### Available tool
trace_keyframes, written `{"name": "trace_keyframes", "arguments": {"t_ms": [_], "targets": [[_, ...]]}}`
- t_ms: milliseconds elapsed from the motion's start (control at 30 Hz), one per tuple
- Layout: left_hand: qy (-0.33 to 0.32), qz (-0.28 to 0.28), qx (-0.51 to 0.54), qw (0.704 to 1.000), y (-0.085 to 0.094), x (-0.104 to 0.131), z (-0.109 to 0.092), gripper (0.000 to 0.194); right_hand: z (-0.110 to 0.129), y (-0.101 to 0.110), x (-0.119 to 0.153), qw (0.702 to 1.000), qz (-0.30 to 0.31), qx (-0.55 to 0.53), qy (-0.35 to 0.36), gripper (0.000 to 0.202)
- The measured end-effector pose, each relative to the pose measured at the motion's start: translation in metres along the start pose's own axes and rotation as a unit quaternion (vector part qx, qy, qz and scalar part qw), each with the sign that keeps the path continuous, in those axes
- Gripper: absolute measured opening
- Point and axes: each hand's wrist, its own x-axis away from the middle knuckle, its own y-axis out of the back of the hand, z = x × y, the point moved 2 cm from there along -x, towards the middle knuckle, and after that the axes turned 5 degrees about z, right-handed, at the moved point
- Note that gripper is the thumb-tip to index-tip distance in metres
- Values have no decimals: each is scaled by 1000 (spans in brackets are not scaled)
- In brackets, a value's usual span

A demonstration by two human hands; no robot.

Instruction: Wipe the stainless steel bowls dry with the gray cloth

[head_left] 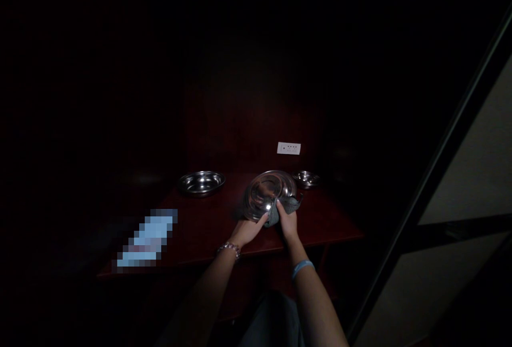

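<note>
A shiny round metal plate point(262, 190) is tilted up above the dark red desk, its broad face towards me. My left hand point(248, 230) grips its lower left rim, the thumb lying on the face. In my right hand point(287, 220) is a crumpled grey-green cloth point(272, 216), pressed against the plate's lower right edge. The fingers of both hands are mostly hidden behind the plate and cloth. Behind and to the right of the plate rests a smaller metal dish point(307, 179). Another round metal dish point(202, 183) lies farther left.
The dark red desk point(200, 230) ends at a front edge near my wrists. A blurred-out light blue rectangle point(148, 237) lies at its left. On the back wall is a white power socket point(288, 148). A dark-framed pale panel point(468, 166) slants along the right. The surroundings are very dim.
</note>
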Motion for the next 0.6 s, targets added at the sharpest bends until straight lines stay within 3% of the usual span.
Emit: {"name": "trace_keyframes", "arguments": {"t_ms": [133,233,467,600], "targets": [[13,19,-27,999,1,2,-5,59,8,7,5,991,-114,73,-10,54],[9,21,-24,999,3,4,-10,56,12,11,8,981,-159,107,-15,54],[76,16,-1,997,5,3,-3,53,9,9,5,991,-92,99,0,49],[80,21,-2,997,3,0,2,53,5,10,2,991,-75,110,0,46]]}}
